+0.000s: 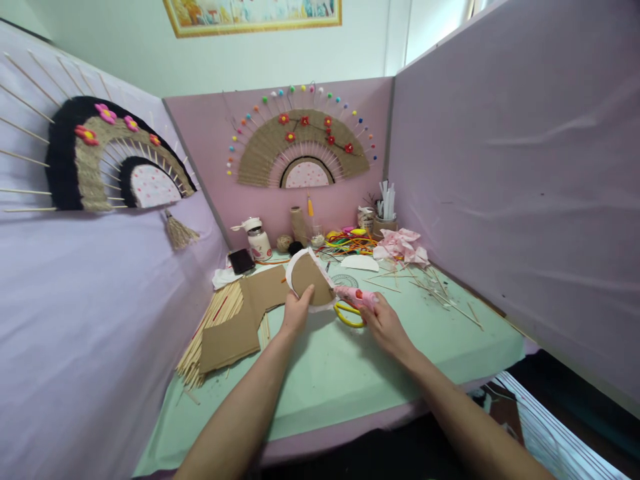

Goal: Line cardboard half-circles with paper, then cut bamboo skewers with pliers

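Observation:
My left hand (pixel 299 308) grips a half-round piece of brown cardboard (pixel 309 277) by its lower edge, thumb on the cardboard face. White fabric (pixel 295 261) shows around the cardboard's rim. In my right hand (pixel 384 320) is a pink glue gun (pixel 356 296), its nozzle pointing left at the right edge of the cardboard. Whether the tip touches the cardboard, I cannot tell. Below the glue gun lie yellow-handled scissors (pixel 349 316) on the table, partly hidden. A white half-round piece (pixel 360 263) lies farther back.
Cut cardboard (pixel 230 343) and a heap of thin wooden sticks (pixel 193 353) lie on the left. At the back stand a bottle (pixel 259 243), twine (pixel 299 225), coloured cords (pixel 353 245) and crumpled pink fabric (pixel 400 247). Loose sticks (pixel 450 300) lie right. Decorated fans (pixel 260 157) hang on the partitions.

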The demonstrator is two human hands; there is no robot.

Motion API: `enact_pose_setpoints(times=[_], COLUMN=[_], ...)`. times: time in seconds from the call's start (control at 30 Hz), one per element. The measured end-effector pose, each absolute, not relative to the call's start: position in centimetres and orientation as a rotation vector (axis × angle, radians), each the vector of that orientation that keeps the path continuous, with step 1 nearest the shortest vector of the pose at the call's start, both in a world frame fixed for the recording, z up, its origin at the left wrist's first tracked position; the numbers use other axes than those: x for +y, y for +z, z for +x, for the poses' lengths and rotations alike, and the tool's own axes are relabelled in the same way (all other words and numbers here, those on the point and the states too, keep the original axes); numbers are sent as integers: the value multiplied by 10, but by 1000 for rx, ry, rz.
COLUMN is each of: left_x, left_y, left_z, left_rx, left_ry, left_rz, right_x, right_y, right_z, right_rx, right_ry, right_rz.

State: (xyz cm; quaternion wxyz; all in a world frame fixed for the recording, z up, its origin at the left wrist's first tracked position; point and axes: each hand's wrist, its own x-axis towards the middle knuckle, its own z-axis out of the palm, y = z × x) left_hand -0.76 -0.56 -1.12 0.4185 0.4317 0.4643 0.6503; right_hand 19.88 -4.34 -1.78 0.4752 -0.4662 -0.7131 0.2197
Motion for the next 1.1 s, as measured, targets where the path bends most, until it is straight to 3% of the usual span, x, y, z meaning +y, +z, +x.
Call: enact_pose_setpoints(times=[1.1], left_x=[-2], left_y=[-9], left_z=[-14], left_rx=[1171], left_ry=[1719], left_rz=[1033], right_x=[-43], right_y=[-20], right_z=[200], right_rx=[-1771], right_ry=[524], right_rz=[-1194])
